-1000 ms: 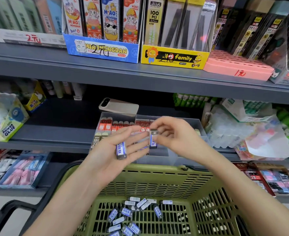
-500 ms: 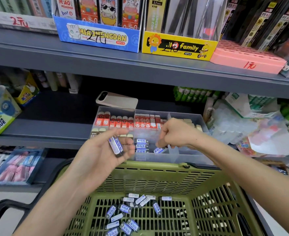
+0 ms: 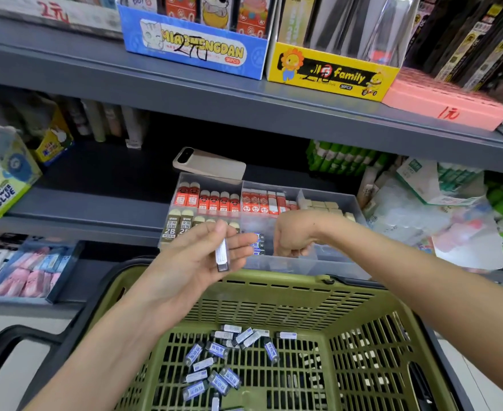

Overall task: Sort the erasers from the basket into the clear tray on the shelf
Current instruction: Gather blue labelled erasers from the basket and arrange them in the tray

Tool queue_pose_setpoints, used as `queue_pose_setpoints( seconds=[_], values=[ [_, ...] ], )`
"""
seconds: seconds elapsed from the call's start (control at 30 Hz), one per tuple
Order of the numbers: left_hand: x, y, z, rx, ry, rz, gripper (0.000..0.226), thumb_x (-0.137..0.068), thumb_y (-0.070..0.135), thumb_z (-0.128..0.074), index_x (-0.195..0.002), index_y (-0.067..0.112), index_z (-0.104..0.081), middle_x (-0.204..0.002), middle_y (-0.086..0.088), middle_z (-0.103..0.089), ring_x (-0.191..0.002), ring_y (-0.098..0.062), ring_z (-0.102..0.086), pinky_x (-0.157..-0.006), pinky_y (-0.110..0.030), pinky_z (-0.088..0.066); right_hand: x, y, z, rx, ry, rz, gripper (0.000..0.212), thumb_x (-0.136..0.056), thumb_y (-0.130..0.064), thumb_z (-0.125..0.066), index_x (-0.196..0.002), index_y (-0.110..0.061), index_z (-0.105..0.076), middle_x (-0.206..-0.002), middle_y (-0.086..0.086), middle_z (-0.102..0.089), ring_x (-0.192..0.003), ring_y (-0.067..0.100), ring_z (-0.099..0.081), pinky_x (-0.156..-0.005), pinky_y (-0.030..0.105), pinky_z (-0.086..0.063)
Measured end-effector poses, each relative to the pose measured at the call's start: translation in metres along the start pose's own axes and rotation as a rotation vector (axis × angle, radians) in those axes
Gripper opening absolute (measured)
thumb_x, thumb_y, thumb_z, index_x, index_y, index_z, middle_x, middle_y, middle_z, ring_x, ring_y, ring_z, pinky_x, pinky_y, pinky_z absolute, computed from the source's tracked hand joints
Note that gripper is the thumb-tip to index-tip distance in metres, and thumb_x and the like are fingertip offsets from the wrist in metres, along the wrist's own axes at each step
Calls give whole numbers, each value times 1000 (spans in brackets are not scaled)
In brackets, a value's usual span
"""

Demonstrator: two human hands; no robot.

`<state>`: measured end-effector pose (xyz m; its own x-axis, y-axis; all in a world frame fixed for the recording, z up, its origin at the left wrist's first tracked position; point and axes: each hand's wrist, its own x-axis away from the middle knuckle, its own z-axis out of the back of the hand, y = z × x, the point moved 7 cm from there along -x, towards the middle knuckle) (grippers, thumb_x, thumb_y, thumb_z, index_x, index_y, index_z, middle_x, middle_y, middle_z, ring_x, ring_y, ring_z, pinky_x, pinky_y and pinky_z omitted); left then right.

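My left hand (image 3: 196,259) is raised over the green basket (image 3: 274,280) and holds one blue-and-white eraser (image 3: 222,256) upright between thumb and fingers. Several more of these erasers (image 3: 214,363) lie loose on the basket floor. The clear tray (image 3: 327,264) stands on the middle shelf just behind the basket. It has rows of red erasers (image 3: 214,200), 2B erasers (image 3: 174,228) and a short stack of blue ones (image 3: 257,243). My right hand (image 3: 293,235) reaches down into the tray's front compartment beside that blue stack. Its fingers are curled downward, and whatever is under them is hidden.
A beige phone (image 3: 211,164) lies on the shelf behind the tray. Glue boxes (image 3: 4,185) stand at the left, crumpled plastic packets (image 3: 428,215) at the right. Display boxes (image 3: 196,46) line the grey upper shelf. The basket's black handle (image 3: 15,339) sticks out at the lower left.
My right hand took an eraser from in front of my left hand down into the tray's front compartment. My left hand turned its remaining eraser upright. The view moved closer.
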<state>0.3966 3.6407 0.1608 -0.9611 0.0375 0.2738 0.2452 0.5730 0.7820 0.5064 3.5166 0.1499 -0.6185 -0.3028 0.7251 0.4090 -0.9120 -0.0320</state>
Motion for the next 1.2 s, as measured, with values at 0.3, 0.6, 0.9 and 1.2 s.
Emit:
queue_pose_setpoints(
  seconds=[0.3, 0.6, 0.9, 1.2],
  values=[
    [5, 12, -3, -186, 43, -113, 28, -58, 33, -73, -83, 20, -77, -79, 1, -68, -69, -10, -60, -63, -22, -53, 17, -3, 9, -163, 83, 93, 28, -98, -18, -44, -83, -6, -64, -77, 8, -65, -62, 21, -57, -50, 21, -45],
    [-3, 15, -10, -213, 95, -223, 43, -51, 28, -80, -90, 14, -72, -93, -5, -74, -91, -20, -70, -81, -28, -56, 76, -18, 8, -978, 317, 563, 14, -83, -21, -68, -92, -10, -72, -74, 7, -66, -66, 12, -60, -56, 19, -50],
    [-11, 18, -31, -186, 63, -249, 37, -64, 30, -73, -94, 8, -71, -81, -8, -73, -71, -14, -69, -65, -19, -54, 105, -1, 18, -994, 596, 678, 33, -72, -12, -78, -100, -27, -68, -92, -1, -65, -84, 8, -56, -76, 23, -50],
    [-16, 5, -53, -155, -16, -142, 34, -76, 34, -61, -91, 4, -66, -78, -12, -74, -68, -17, -72, -56, -18, -53, 97, 5, 15, -1211, 766, 580, 11, -90, -13, -58, -94, -13, -69, -78, -8, -66, -68, 3, -55, -66, 18, -47]
  ],
)
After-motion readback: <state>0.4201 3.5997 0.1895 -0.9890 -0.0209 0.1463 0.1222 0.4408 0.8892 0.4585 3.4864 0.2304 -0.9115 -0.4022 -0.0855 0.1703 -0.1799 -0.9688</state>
